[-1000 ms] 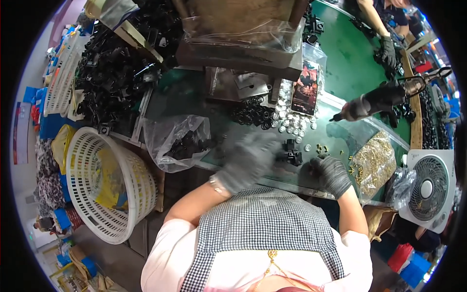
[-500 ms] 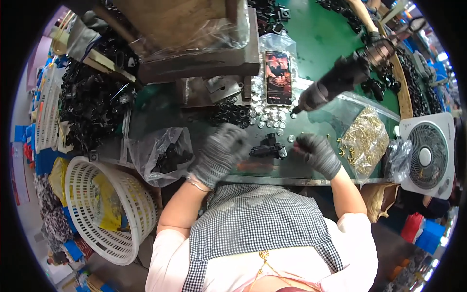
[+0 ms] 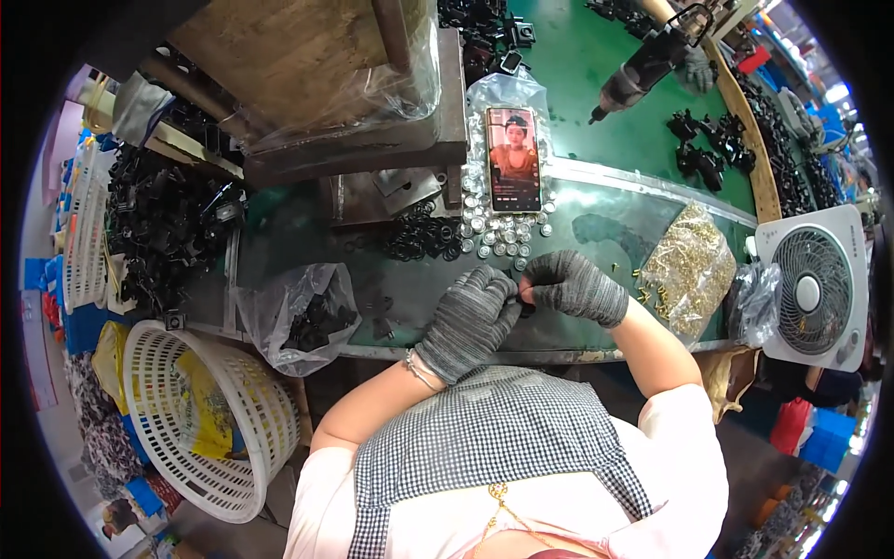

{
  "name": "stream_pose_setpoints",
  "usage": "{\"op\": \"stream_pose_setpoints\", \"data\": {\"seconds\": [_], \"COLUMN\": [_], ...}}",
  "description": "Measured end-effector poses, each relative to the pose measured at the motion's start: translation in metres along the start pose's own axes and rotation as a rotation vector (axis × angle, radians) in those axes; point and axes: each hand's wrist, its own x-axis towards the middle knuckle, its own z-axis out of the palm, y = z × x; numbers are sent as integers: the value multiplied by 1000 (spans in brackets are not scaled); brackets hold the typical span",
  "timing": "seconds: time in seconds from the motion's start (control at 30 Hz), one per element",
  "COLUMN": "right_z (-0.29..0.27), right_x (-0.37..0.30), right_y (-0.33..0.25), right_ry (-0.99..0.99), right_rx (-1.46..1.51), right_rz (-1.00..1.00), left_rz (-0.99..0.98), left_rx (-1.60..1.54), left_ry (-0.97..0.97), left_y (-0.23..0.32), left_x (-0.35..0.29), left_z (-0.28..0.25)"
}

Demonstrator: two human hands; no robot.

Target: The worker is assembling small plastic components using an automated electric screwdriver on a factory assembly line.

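Both my hands wear grey striped gloves and meet near the table's front edge. My left hand (image 3: 472, 319) has its fingers curled round a small black plastic part (image 3: 526, 308), of which only a little shows between the hands. Against that part, my right hand (image 3: 579, 289) is closed in a pinch with bare fingertips showing. What it pinches is hidden or too small to name. Just beyond my hands lie small round silvery pieces (image 3: 503, 244) and a pile of black rings (image 3: 422, 233). A phone (image 3: 514, 163) with its screen lit leans behind them.
A heavy metal press (image 3: 358, 140) stands at back left. Black parts fill a plastic bag (image 3: 312, 321) and a heap (image 3: 168, 219) on the left. A power screwdriver (image 3: 643, 74) hangs at back right. Brass screws (image 3: 689, 265) lie bagged beside a fan (image 3: 808, 289); a co-worker's gloved hand (image 3: 697, 70) is beyond.
My hands have come together over the black plastic part that lay on the table between them. The screwdriver has swung up and away, and the phone's picture has changed.
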Motion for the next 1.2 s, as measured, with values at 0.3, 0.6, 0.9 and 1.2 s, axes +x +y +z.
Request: {"op": "stream_pose_setpoints", "data": {"seconds": [0.3, 0.6, 0.9, 1.2], "right_z": [-124, -35, -8, 3], "right_x": [27, 21, 25, 27], "right_y": [-106, -50, -19, -25], "right_ry": [1446, 464, 501, 512], "right_rx": [-717, 444, 494, 477], "right_rz": [-980, -832, -708, -622], "left_rz": [152, 32, 49, -13], "left_rx": [127, -30, -101, -263], "left_ry": [157, 17, 31, -25], "left_y": [-1, -11, -16, -23], "left_x": [27, 42, 43, 39], "left_z": [32, 36, 39, 42]}}
